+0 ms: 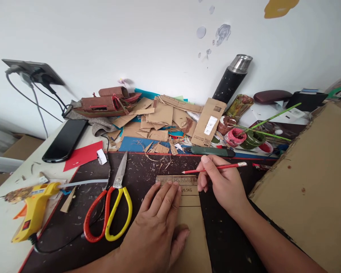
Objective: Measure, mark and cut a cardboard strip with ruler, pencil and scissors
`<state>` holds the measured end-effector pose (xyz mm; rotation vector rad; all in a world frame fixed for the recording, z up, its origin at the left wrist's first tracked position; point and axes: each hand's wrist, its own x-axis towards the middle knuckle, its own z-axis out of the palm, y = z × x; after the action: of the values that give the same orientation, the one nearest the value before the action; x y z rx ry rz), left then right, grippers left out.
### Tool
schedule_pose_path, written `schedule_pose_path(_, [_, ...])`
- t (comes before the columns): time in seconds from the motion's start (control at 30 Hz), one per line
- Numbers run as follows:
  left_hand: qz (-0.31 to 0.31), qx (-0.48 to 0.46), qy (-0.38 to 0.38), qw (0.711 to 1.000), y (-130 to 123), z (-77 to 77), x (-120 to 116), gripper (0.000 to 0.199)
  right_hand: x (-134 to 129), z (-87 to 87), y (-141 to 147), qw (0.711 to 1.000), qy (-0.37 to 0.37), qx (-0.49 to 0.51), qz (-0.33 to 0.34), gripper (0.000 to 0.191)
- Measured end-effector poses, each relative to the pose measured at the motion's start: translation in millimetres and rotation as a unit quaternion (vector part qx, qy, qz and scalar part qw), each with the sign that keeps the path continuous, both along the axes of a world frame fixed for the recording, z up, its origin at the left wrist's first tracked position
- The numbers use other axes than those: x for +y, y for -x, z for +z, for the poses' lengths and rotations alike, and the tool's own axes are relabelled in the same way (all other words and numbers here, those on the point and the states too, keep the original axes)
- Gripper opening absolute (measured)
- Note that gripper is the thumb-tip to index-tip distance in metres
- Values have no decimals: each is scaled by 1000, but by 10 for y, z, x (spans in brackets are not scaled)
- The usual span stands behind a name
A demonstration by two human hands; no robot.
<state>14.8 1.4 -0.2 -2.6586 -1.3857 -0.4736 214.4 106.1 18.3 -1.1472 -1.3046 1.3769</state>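
My left hand (156,223) lies flat on a brown cardboard piece (191,231), fingers stretched forward. Its fingertips press on a narrow, see-through strip like a ruler (166,178) across the cardboard's far end, where printed letters show through. Between the fingers of my right hand (223,185) is a red pencil (227,166), its tip pointing left just beyond the strip. A pencil line crosses the cardboard below the print. Left of my left hand lie scissors (119,180) with one red and one yellow handle, blades slightly parted at most.
A yellow glue gun (35,212) and a black phone (64,140) lie at left. Cardboard scraps (159,113), a model boat (99,106), paint jars (235,136), a green cutter (211,151) and a thermos (233,77) line the back. A large cardboard sheet (307,182) leans at right.
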Motion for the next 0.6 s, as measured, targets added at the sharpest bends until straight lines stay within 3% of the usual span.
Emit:
schedule_pose_path(0.2, [-6, -3, -8, 1000, 8, 15, 12, 64, 23, 15, -37, 1000, 5, -9, -21, 58])
schedule_pose_path(0.6, [-6, 0, -10, 1000, 7, 21, 11, 64, 12, -30, -20, 999, 3, -38, 4, 56])
